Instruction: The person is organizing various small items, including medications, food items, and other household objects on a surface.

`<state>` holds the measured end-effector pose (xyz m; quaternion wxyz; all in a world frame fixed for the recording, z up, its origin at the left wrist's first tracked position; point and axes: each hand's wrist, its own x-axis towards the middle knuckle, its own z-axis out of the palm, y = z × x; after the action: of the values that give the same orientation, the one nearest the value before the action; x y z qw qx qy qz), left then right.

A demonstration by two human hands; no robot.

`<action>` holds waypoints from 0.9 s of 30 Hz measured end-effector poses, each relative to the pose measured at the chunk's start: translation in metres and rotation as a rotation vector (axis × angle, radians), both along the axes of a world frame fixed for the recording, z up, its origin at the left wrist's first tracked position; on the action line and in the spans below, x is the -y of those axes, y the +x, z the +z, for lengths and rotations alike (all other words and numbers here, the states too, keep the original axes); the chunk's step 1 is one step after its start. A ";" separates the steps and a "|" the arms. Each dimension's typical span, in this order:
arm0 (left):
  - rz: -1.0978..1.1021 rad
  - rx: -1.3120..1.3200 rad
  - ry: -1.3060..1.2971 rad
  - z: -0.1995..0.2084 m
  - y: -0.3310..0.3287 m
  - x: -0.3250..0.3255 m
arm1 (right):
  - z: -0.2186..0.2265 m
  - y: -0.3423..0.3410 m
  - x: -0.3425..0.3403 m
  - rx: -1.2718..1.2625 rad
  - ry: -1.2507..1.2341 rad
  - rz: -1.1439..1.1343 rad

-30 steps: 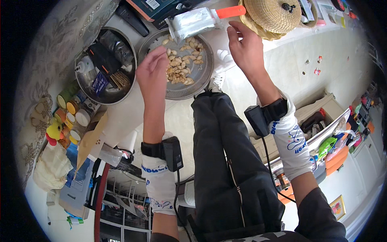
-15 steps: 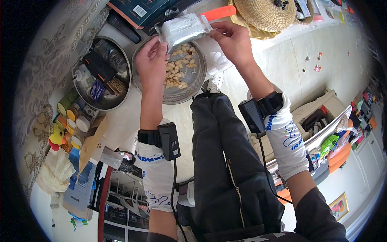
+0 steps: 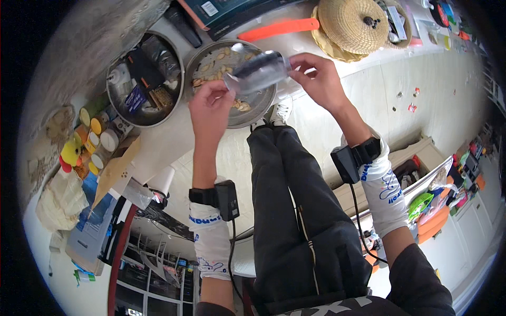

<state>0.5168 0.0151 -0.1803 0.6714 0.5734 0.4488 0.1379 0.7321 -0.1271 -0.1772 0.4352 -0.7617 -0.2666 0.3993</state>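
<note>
A shiny plastic packet (image 3: 259,72), smeared by motion, is stretched between my two hands above a round mesh sieve (image 3: 256,109). My left hand (image 3: 212,102) pinches its left end between thumb and fingers. At the other end, my right hand (image 3: 314,77) grips the corner in the same way. What the packet contains cannot be made out. Small pale yellow pieces (image 3: 241,105) lie spread in the sieve, some hidden behind the packet and my left hand.
Left of the sieve stands a metal basin (image 3: 179,87) of small goods. Beyond the sieve lie a long orange flat tool (image 3: 279,29) and a dark box (image 3: 226,16). A woven lidded basket (image 3: 350,26) sits at the far right. Several jars (image 3: 108,139) line the left.
The packet has come nearer to me and turned, its bright silvery face now looking darker. The orange tool, partly covered before, shows at full length. My view has shifted slightly.
</note>
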 end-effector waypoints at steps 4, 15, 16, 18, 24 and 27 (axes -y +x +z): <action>0.069 -0.031 -0.043 0.021 -0.019 0.021 | 0.019 -0.012 -0.002 -0.040 0.030 0.080; -0.123 -0.146 0.199 0.062 -0.082 0.029 | 0.032 -0.068 -0.033 0.022 0.110 0.384; -0.142 -0.206 0.339 0.059 -0.086 0.028 | 0.034 -0.075 -0.038 0.025 0.124 0.405; -0.174 -0.279 0.383 0.058 -0.099 0.025 | 0.034 -0.090 -0.050 0.033 0.186 0.429; -0.157 -0.353 0.542 0.063 -0.127 -0.004 | 0.041 -0.131 -0.084 0.039 0.204 0.440; -0.148 -0.378 0.562 0.071 -0.145 -0.026 | 0.042 -0.148 -0.102 0.029 0.157 0.481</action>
<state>0.3723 0.0408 -0.1090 0.4004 0.7822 0.4671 0.0985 0.5837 -0.0254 -0.1348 0.3815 -0.6459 -0.4766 0.4584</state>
